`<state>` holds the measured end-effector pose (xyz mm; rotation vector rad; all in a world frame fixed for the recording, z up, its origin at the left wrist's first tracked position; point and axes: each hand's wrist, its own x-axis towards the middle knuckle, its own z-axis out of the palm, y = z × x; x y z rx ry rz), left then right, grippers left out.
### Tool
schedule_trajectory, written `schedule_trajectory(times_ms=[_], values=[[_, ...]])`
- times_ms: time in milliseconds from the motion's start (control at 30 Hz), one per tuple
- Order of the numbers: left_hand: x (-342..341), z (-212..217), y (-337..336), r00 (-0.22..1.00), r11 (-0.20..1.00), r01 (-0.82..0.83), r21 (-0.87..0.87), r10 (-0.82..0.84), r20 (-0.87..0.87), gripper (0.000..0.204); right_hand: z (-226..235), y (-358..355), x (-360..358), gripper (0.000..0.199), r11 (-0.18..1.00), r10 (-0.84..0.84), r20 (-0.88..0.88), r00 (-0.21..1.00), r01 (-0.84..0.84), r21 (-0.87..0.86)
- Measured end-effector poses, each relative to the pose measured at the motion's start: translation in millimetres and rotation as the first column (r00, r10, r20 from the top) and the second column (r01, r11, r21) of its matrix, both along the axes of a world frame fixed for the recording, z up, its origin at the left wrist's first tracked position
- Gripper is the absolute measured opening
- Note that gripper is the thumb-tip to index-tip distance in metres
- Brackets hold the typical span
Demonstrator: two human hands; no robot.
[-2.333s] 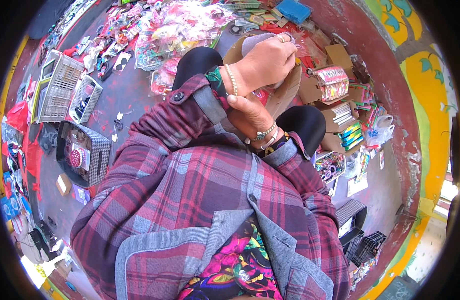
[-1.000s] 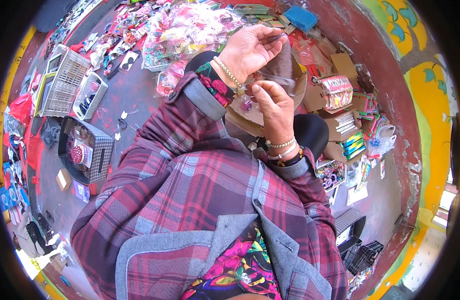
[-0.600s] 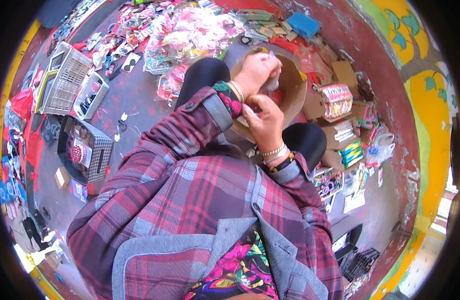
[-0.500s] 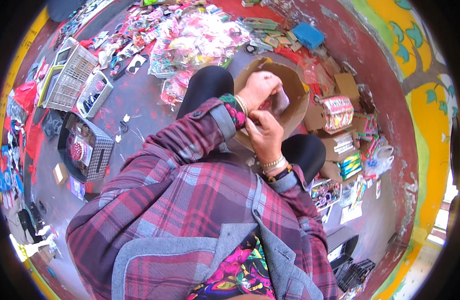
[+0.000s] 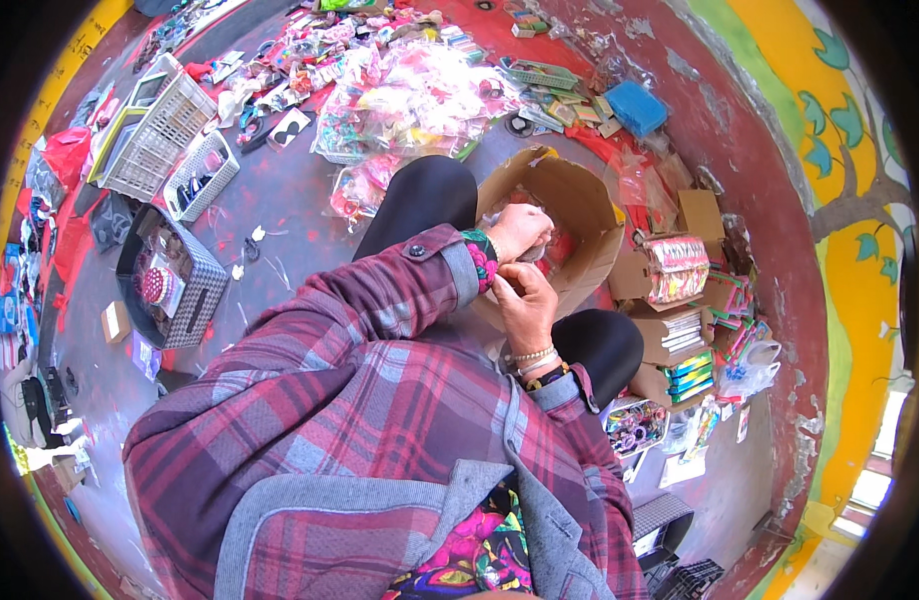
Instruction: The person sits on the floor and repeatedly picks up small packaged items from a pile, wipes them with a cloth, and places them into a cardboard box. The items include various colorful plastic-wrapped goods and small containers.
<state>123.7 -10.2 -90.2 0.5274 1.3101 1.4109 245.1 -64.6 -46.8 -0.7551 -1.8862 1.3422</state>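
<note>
An open cardboard box (image 5: 591, 262) stands between my knees, with reddish, plastic-looking items (image 5: 562, 247) inside. Over its near side my left hand (image 5: 520, 232) is bent into a fist; what its fingers hold, if anything, is hidden. Just below it, my right hand (image 5: 526, 303) has thumb and forefinger pinched close together beside the left wrist and floral cuff (image 5: 479, 258). Whether that pinch grips something small cannot be made out. Beaded bracelets circle the right wrist.
Beyond the box lies a heap of plastic-wrapped goods (image 5: 409, 100). On the left are a houndstooth basket (image 5: 194, 305) and white baskets (image 5: 201, 180). To the right stand small cartons (image 5: 669, 335), a striped pack (image 5: 676, 268) and a blue case (image 5: 636, 108) near the red wall.
My left fist has shifted down toward my right hand, and the pale thing visible beside it earlier no longer shows clearly. The whole view has shifted slightly.
</note>
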Motion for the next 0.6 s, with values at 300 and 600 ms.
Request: schedule_trajectory(times_ms=[300,600], values=[[-2,-10,4,0.993,1.0,-0.004,-0.016,0.006,0.117,0.012,-8,5,5,0.006,0.872,0.115,-0.132,0.985,-0.163,-0.462],[0,-1,-1,0.986,0.997,0.066,-0.042,-0.059,0.153,0.011,6,15,11,0.009,0.594,0.178,-0.229,0.957,-0.29,-0.75]])
